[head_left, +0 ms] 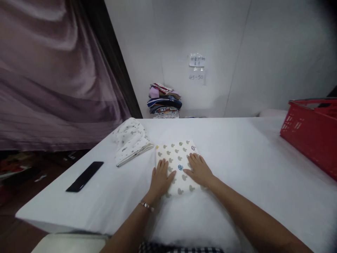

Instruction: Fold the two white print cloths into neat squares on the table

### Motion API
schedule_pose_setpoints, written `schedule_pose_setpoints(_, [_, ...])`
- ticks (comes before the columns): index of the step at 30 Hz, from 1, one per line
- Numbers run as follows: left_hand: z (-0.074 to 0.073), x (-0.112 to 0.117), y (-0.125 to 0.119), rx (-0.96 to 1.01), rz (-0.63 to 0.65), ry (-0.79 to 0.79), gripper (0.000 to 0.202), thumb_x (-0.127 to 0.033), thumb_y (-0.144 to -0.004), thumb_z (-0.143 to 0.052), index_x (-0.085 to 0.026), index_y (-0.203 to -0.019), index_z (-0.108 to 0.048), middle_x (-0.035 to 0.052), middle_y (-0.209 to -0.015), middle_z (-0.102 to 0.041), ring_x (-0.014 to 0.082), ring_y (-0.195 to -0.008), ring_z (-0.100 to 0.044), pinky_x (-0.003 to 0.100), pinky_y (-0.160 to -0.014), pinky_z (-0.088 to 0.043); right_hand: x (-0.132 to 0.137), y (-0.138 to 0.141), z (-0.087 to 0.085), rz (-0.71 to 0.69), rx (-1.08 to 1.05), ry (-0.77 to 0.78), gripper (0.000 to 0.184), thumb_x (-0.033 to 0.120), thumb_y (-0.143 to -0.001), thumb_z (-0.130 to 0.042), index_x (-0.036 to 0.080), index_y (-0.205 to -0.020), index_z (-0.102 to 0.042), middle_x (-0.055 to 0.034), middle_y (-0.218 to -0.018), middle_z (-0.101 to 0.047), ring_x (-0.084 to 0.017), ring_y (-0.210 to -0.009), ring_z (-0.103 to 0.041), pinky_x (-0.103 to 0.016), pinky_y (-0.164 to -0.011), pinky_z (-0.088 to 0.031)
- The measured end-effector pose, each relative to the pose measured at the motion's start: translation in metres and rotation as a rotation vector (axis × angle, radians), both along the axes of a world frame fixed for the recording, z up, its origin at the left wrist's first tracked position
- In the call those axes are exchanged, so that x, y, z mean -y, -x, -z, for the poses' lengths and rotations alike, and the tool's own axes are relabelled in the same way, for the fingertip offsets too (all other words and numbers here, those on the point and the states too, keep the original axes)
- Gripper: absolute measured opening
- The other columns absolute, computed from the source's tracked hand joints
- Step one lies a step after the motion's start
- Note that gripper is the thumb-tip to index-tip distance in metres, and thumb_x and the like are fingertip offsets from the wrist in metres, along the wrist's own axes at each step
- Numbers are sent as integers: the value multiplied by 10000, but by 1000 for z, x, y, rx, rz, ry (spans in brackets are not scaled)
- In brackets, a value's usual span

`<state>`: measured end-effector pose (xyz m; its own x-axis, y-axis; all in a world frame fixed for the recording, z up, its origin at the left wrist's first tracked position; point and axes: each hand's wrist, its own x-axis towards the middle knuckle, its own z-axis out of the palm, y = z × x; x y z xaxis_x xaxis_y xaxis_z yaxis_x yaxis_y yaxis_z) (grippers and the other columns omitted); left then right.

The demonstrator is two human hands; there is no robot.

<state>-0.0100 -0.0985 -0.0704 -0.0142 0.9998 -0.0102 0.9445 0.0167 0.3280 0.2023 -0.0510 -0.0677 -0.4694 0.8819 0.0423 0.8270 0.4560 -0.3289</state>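
A cream cloth [179,152] printed with grey mushroom shapes lies folded into a flat, roughly square bundle on the white table. My left hand [161,178] rests flat on its left side, fingers stretched forward, a bracelet around the wrist. On the right side of the same cloth lies my right hand [199,169], palm down with the thumb pointing inward. Neither hand grips anything. Just left of the bundle, a second white patterned cloth [133,140] lies partly folded and rumpled.
A black flat strip [84,176] lies near the white table's [250,154] left edge. The red plastic basket [313,135] stands at the right. Behind the table is a stack of folded clothes [164,102], against a wall with paper notes [197,68]. A pink curtain [52,70] hangs at left.
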Motion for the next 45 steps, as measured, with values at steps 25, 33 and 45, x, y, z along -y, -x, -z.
schedule_pose_setpoints(25, [-4,-67,6,268,-170,-178,549,-414,-865,-406,-126,-1333,-400,117,-1486,-241,244,-1375,-161,409,-1104,-155,-94,28,8,134,93,20,699,568,-887,-255,133,-1433,-224,-78,-1513,-122,-217,-1390,-59,-464,-1094,-144])
schedule_pose_setpoints(33, [6,-26,29,882,-478,-71,431,-359,-769,-566,-142,-1139,-526,130,-1172,-589,236,-1040,-546,308,-883,-393,-98,9,-3,179,-354,184,678,565,-826,-407,161,-1370,-391,-70,-1475,-269,-216,-1364,-203,-352,-1121,-162])
schedule_pose_setpoints(45, [-2,25,5,873,-298,-116,479,-298,-755,-524,-150,-1210,-527,126,-1199,-574,275,-1110,-500,353,-955,-354,-25,-43,-2,448,-465,311,827,565,-704,-574,200,-1405,-332,-87,-1363,-457,-271,-1225,-442,-372,-998,-370])
